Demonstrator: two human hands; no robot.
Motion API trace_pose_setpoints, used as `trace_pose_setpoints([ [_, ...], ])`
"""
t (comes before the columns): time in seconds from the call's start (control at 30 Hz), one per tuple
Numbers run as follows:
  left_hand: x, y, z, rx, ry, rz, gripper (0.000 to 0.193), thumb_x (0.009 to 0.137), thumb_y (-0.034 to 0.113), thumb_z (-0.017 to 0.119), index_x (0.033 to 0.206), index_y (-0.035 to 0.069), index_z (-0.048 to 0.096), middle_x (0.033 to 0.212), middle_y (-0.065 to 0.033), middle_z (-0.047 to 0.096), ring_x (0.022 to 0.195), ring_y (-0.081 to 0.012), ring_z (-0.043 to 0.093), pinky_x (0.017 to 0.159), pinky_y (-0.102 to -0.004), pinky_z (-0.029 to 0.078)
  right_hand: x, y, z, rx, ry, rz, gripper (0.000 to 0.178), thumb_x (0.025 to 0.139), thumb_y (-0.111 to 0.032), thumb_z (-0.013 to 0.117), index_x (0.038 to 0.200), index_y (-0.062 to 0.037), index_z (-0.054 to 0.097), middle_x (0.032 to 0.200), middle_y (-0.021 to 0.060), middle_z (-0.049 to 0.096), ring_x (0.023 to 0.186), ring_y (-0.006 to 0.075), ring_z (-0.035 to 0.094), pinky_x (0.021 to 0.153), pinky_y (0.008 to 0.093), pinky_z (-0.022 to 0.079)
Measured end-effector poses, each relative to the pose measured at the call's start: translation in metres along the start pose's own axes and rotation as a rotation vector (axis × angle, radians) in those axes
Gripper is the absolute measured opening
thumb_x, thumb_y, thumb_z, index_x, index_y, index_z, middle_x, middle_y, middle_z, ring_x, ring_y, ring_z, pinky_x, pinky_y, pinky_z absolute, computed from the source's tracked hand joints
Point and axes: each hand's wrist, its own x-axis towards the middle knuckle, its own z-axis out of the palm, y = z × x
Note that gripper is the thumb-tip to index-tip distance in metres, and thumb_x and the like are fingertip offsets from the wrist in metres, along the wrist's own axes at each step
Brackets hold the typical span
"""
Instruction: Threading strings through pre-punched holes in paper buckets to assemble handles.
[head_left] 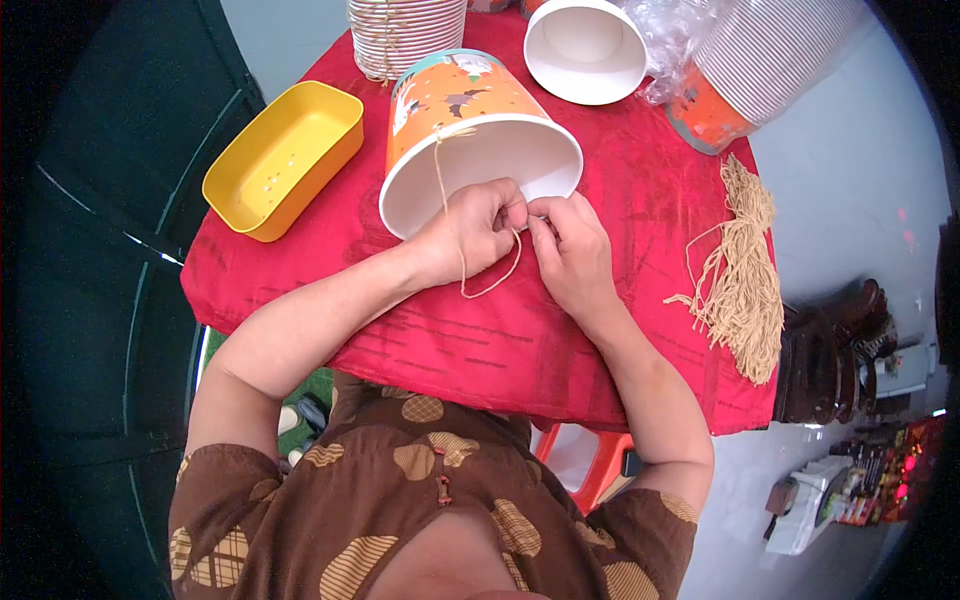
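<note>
An orange paper bucket (462, 100) with a white inside lies tipped on the table, its mouth toward me. A tan cord (441, 180) is fastened at the upper rim. It hangs past my left wrist and loops back up between my hands. My left hand (485, 222) is closed in a pinch at the lower part of the mouth, with the cord at its fingertips. Beside it, my right hand (572, 245) is also closed, thumb and forefinger pressed together near the lower right rim. What the right fingertips grip is too small to make out.
On the red tablecloth (420, 350), a yellow tub (330, 150) with small white bits stands left. A bundle of tan cords (745, 280) lies right. Behind are a stack of buckets (408, 35), a single white-lined bucket (585, 50) and another nested stack (710, 105) near clear plastic (672, 35).
</note>
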Motion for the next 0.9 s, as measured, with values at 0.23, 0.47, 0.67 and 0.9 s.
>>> trace_pose_setpoints([
  [0.23, -0.003, 0.005, 0.005, 0.137, 0.089, 0.087, 0.010, 0.078, -0.007, 0.056, 0.086, -0.002, 0.056, 0.079, -0.0162, 0.060, 0.071, -0.0287, 0.061, 0.065, -0.0368, 0.049, 0.000, 0.000, 0.005, 0.016, -0.004, 0.063, 0.008, 0.081, -0.003, 0.064, 0.089, -0.0034, 0.062, 0.081, 0.0156, 0.058, 0.079, 0.0343, 0.057, 0.067, 0.0457, 0.047],
  [0.47, -0.002, -0.003, 0.011, 0.361, 0.206, 0.303, 0.012, 0.082, -0.005, 0.060, 0.093, 0.000, 0.057, 0.089, -0.0183, 0.061, 0.077, -0.0348, 0.063, 0.069, -0.0398, 0.051, -0.001, -0.003, 0.005, 0.024, -0.018, 0.134, 0.012, 0.081, -0.004, 0.064, 0.093, -0.0042, 0.064, 0.081, 0.0161, 0.059, 0.080, 0.0344, 0.057, 0.067, 0.0458, 0.048],
  [0.67, -0.001, -0.009, 0.008, 0.568, 0.149, 0.309, 0.015, 0.081, -0.002, 0.063, 0.093, -0.002, 0.055, 0.086, -0.0198, 0.057, 0.077, -0.0397, 0.062, 0.066, -0.0443, 0.051, -0.001, -0.001, 0.003, 0.011, -0.033, 0.147, 0.016, 0.082, -0.005, 0.063, 0.097, -0.0049, 0.066, 0.083, 0.0174, 0.062, 0.082, 0.0352, 0.059, 0.070, 0.0458, 0.050],
  [0.9, 0.000, -0.011, 0.007, 0.600, 0.136, 0.310, 0.012, 0.084, 0.003, 0.061, 0.091, -0.001, 0.052, 0.083, -0.0214, 0.059, 0.074, -0.0408, 0.063, 0.062, -0.0448, 0.051, -0.001, 0.002, 0.003, 0.055, -0.040, 0.165, 0.020, 0.085, -0.007, 0.061, 0.104, -0.0048, 0.067, 0.087, 0.0207, 0.063, 0.087, 0.0377, 0.061, 0.074, 0.0469, 0.051],
])
